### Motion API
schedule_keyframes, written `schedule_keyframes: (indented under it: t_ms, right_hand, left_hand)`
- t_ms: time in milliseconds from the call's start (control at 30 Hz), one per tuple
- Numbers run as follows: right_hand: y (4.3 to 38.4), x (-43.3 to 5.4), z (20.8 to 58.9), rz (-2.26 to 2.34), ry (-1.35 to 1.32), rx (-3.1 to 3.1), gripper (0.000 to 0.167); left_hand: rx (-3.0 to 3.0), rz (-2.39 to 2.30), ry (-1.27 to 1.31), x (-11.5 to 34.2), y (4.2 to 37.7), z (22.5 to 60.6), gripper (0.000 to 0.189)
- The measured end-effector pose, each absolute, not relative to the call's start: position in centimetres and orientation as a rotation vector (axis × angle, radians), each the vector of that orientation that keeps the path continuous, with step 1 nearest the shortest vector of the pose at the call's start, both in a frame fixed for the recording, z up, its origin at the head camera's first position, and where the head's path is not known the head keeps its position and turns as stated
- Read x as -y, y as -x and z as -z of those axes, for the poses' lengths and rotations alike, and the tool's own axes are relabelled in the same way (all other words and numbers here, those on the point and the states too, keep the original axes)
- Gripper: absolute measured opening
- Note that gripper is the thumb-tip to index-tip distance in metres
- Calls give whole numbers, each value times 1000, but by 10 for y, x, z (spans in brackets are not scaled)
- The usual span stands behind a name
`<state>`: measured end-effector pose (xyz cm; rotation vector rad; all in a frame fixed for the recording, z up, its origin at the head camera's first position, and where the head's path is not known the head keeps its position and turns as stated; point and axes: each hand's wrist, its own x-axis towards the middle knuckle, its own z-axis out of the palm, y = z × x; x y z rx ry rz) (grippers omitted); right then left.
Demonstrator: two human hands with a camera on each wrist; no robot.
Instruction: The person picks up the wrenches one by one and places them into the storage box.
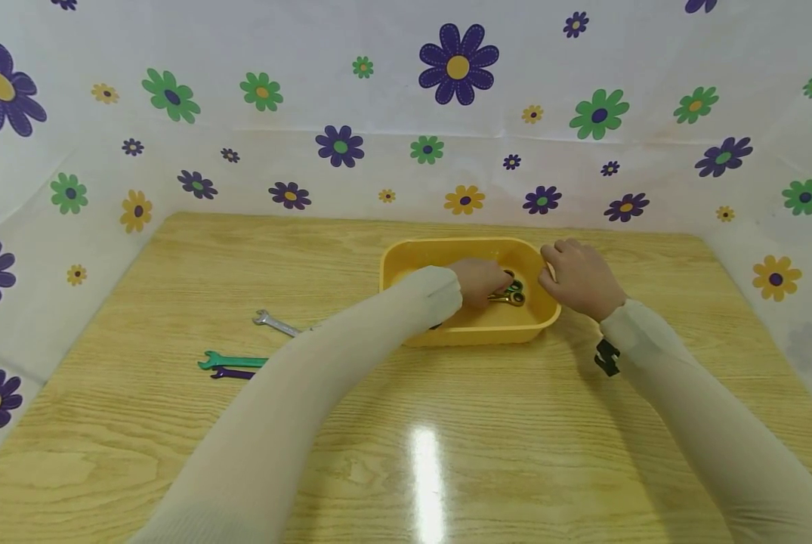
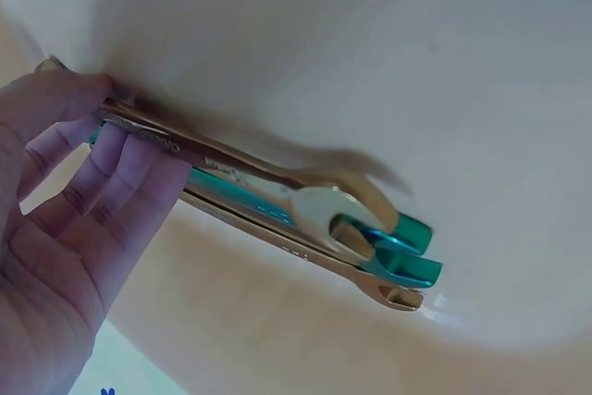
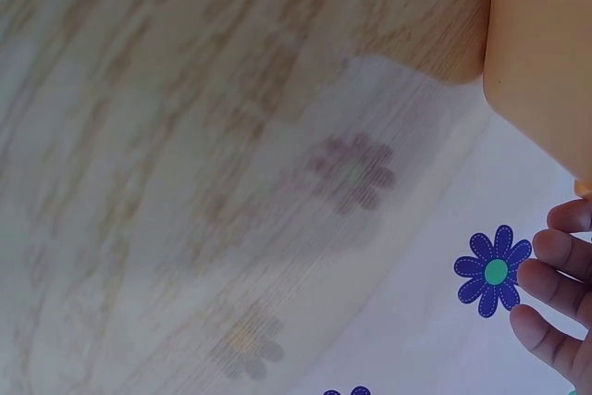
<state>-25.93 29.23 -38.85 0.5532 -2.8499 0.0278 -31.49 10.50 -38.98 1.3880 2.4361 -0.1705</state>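
Note:
A yellow plastic bin [image 1: 460,336] stands toward the back of the table. Inside it, my left hand [image 1: 477,281] holds a small bundle of combination wrenches between thumb and fingers. In the left wrist view the bundle has a gold wrench [image 2: 250,162] on top, a green wrench [image 2: 407,267] in the middle and another gold wrench [image 2: 319,261] below. Their ring ends poke out past the hand in the head view. My right hand [image 1: 582,278] grips the bin's right rim, thumb toward the inside; its fingers [image 3: 560,289] show beside the bin wall in the right wrist view.
Left of the bin, partly covered by my left sleeve [image 1: 324,378], lie a silver wrench [image 1: 276,324], a green wrench [image 1: 239,362] and a purple wrench [image 1: 234,374]. A flower-print cloth [image 1: 392,98] closes off the back and sides of the wooden table [image 1: 514,438].

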Motion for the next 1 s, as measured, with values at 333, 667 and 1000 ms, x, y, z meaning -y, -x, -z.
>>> schedule_keyframes:
  t_ms: [333,667,1000]
  right_hand:
    - [259,-292,387,-34,-570,2841,15]
    - [260,-291,384,-31,-570,2853,15]
    - [262,-292,384,-42,-574,2861,17]
  left_hand:
    - [-2441,142,-1364,-104,314,390,11]
    - [-2418,90,-1300,-104,315,387,17]
    - [-2430,88,-1295,-108,321,392,22]
